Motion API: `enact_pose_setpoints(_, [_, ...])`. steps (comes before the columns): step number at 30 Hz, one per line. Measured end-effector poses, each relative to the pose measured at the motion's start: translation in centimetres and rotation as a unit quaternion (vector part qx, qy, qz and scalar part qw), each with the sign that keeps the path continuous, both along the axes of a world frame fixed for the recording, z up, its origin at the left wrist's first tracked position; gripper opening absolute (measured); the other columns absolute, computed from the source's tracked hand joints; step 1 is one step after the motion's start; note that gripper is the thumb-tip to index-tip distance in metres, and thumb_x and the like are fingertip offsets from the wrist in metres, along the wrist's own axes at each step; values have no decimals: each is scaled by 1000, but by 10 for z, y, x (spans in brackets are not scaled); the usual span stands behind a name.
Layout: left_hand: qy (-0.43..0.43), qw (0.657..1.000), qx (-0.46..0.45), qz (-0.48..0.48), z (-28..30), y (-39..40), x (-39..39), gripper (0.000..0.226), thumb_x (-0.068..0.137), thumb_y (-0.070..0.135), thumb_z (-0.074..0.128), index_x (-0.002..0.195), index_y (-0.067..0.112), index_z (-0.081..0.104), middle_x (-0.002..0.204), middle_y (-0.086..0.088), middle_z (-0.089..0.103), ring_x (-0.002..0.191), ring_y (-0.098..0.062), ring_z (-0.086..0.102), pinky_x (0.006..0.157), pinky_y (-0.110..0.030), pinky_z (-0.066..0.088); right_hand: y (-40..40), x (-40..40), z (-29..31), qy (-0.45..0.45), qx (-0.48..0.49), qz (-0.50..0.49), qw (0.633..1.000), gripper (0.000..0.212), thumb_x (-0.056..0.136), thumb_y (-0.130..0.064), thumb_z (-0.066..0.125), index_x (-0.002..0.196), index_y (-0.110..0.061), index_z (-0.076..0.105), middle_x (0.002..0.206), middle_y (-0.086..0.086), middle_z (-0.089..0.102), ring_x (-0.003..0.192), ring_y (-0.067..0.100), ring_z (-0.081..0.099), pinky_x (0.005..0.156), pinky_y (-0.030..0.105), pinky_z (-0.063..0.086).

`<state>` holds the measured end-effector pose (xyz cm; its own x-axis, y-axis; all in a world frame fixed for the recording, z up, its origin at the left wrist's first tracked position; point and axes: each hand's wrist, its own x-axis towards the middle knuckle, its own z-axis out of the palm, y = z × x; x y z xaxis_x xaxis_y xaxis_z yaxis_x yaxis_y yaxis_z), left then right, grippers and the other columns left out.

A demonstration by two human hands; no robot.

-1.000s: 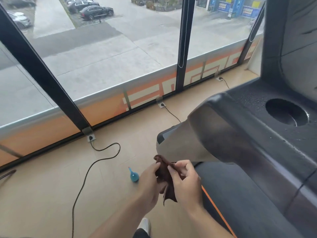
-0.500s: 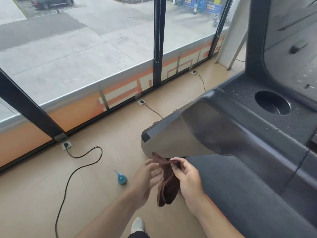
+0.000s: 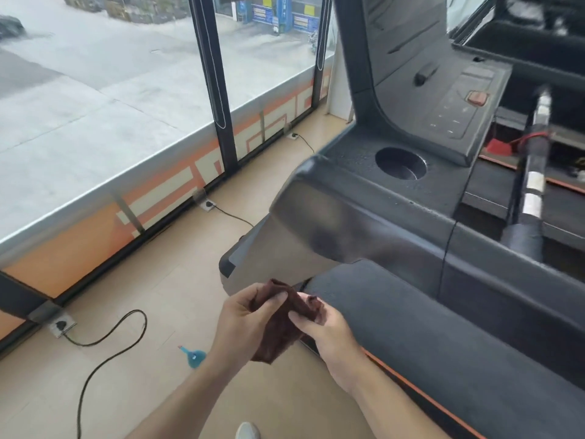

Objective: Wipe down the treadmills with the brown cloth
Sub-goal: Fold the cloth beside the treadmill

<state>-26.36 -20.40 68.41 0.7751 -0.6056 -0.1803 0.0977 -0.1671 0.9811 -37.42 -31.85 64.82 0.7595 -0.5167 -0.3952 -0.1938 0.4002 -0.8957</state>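
Both hands hold the brown cloth [image 3: 279,324] bunched between them, in front of my chest and just left of the treadmill. My left hand [image 3: 243,324] pinches its upper left part. My right hand [image 3: 326,334] grips its right edge. The dark grey treadmill [image 3: 395,217] fills the right side: its console tray with a round cup holder [image 3: 400,163], a slanted control panel [image 3: 456,106] and the running belt [image 3: 427,337] with an orange edge stripe. The cloth hangs free and touches no part of the machine.
A small blue spray bottle [image 3: 194,358] lies on the beige floor left of my hands. Black power cords [image 3: 104,350] run from floor sockets along the window wall [image 3: 142,172]. A handlebar [image 3: 535,172] and another machine show at far right. My white shoe [image 3: 247,431] is at the bottom.
My view has swung right, bringing more of the console and control panel into sight. My hands have regripped the cloth, with the left hand now closed on it again.
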Motion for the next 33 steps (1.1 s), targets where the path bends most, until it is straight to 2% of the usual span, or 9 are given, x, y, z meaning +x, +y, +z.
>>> enact_pose_setpoints(4, [-42, 999, -1, 13, 4, -2, 2, 17, 95, 19, 69, 81, 23, 76, 76, -2, 72, 71, -11, 62, 65, -26, 50, -5, -8, -2, -16, -12, -54, 998, 28, 89, -22, 75, 111, -5, 74, 110, 18, 76, 99, 26, 72, 91, 39, 57])
enact_pose_setpoints(8, [-27, 999, 10, 37, -3, 2, 8, 19, 99, 27, 63, 83, 22, 72, 79, -4, 68, 74, -16, 58, 68, -37, 45, -6, -15, 16, -57, -25, -58, 996, 37, 81, -27, 74, 105, 1, 74, 92, 9, 78, 82, 13, 72, 72, 22, 55])
enact_pose_setpoints(10, [-17, 999, 11, 42, -5, 4, 10, 19, 100, 25, 61, 85, 22, 73, 86, -7, 69, 78, -14, 61, 72, -33, 47, -2, -17, 21, -66, -72, -43, 994, 33, 78, -27, 76, 100, -1, 76, 88, 9, 78, 79, 12, 70, 70, 21, 54])
enact_pose_setpoints(13, [-22, 999, 22, 36, -3, 0, 8, 14, 99, 24, 63, 90, 19, 72, 97, -6, 70, 80, -6, 65, 69, -13, 48, 6, -16, 31, -79, -89, 9, 993, 8, 80, -9, 79, 87, -8, 81, 82, 13, 75, 73, 17, 68, 68, 27, 58])
enact_pose_setpoints(17, [91, 995, -50, 3, 8, -2, -8, 37, 99, 35, 56, 97, -1, 65, 81, -6, 68, 76, -14, 63, 68, -20, 51, 11, -16, 53, -90, -63, 118, 987, 38, 86, 14, 68, 78, -20, 84, 79, 0, 77, 73, 8, 70, 72, 19, 56])
enact_pose_setpoints(21, [176, 978, -111, -31, 18, -4, -14, 38, 106, 25, 45, 109, -7, 64, 102, -22, 72, 93, -26, 69, 78, -30, 57, -4, -22, 64, -64, -284, 126, 948, 33, 81, -10, 85, 93, -41, 83, 95, -11, 76, 103, 9, 69, 93, 26, 53])
enact_pose_setpoints(24, [172, 976, -114, -76, 27, -4, -21, 41, 103, 32, 45, 94, 4, 73, 89, -12, 72, 81, -18, 67, 72, -24, 53, -6, -24, 71, -64, -410, 54, 908, 32, 70, -18, 93, 90, -41, 82, 87, -13, 63, 98, 14, 60, 85, 17, 47])
enact_pose_setpoints(29, [168, 973, -121, -102, 39, -3, -25, 43, 103, 37, 44, 94, 11, 77, 89, -10, 73, 81, -17, 67, 71, -24, 54, -7, -24, 82, -20, -484, -17, 875, 31, 67, -31, 94, 81, -31, 67, 91, -14, 63, 97, 11, 58, 80, 12, 40])
enact_pose_setpoints(33, [143, 980, -134, -37, 38, -5, -23, 40, 95, 40, 53, 101, 2, 64, 95, -11, 74, 83, -18, 68, 70, -23, 55, 0, -28, 91, -13, -487, -23, 873, 26, 74, -38, 87, 79, -34, 62, 95, -18, 63, 91, 10, 61, 78, 29, 51])
